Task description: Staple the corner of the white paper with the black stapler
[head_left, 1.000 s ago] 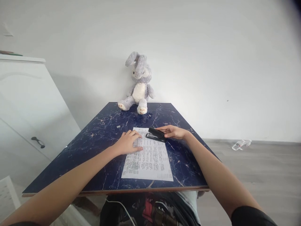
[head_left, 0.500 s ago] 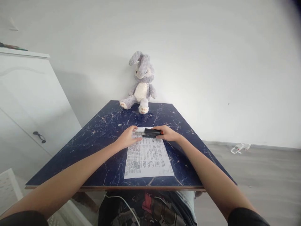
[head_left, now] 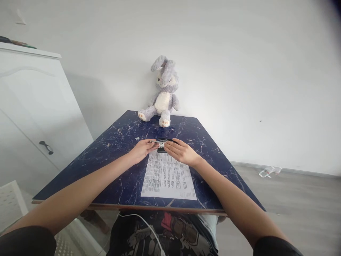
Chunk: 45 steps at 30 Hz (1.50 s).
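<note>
A black stapler (head_left: 161,150) is held between my hands over the top part of a printed sheet of paper (head_left: 169,177). Its dark upper arm and its base show apart, with a silvery metal part between them. My left hand (head_left: 142,150) pinches at the stapler's left end, thumb and fingers closed around a thin metal piece there. My right hand (head_left: 183,151) wraps the right end, its fingers laid across the front and hiding much of the body. Whether small staples are in the fingers cannot be made out.
A grey plush rabbit (head_left: 165,96) sits at the back of the dark blue marbled table (head_left: 117,142) against the wall. Left of the hands lies a small pale piece (head_left: 137,138). A white cabinet (head_left: 32,96) stands at left; clear plastic (head_left: 269,171) lies on the floor.
My right hand has turned so its fingers now cover the stapler's front. The stapler looks rotated, its upper arm and base further apart. My left fingers have closed in on its left end.
</note>
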Motion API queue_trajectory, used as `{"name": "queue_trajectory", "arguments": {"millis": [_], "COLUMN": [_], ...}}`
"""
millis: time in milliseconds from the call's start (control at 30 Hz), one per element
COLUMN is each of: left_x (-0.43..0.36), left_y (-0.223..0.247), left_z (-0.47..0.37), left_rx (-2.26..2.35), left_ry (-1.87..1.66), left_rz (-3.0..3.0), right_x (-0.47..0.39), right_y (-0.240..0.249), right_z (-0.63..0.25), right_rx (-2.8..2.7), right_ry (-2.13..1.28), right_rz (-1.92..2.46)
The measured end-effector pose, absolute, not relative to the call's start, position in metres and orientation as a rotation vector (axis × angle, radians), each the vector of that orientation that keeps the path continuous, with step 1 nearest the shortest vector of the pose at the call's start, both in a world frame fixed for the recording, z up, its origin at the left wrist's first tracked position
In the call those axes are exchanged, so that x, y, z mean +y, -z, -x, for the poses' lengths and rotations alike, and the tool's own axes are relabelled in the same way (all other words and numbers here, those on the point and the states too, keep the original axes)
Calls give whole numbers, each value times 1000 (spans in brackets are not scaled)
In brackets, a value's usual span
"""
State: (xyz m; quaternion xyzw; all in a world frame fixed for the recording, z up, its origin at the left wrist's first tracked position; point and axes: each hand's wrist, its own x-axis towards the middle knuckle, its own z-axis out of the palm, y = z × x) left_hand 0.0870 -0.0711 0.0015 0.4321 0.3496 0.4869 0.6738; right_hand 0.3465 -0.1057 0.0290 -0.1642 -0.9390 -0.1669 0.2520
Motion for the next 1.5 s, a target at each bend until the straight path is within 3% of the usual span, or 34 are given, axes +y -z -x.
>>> {"name": "queue_trajectory", "arguments": {"millis": [133,267,400,633,967,1200,1333,1500], "left_x": [-72,-81,-95,-110,-111,-110,-80,-27], "left_y": [-2,-14,-24,-20,-16,-21,-24,-5], "left_z": [-84,-80,-83,-100,-99,-96,-69,-28], "left_rx": [921,901,880,812,728,728,1148,1733], "left_ry": [-1248,-1592,-1530,-1161,-1048,-1105,-1327,-1026], "left_rz": [-1044,-1330,-1578,-1878,-1942,-1963,-2112,-2416], "right_x": [-98,-84,-79,-105,-118,-116,-81,-32], "right_y": [-25,-23,-22,-35,-36,-38,-38,-12], "right_z": [-348,-360,-370,-340,-322,-321,-371,-452], "right_rx": [-2278,-1969,-2077,-2312,-2290,-2220,-1919,-1809], "right_ry": [92,-549,-911,-171,114,203,86,-77], "right_rz": [724,1024,1010,599,425,554,900,1548]}}
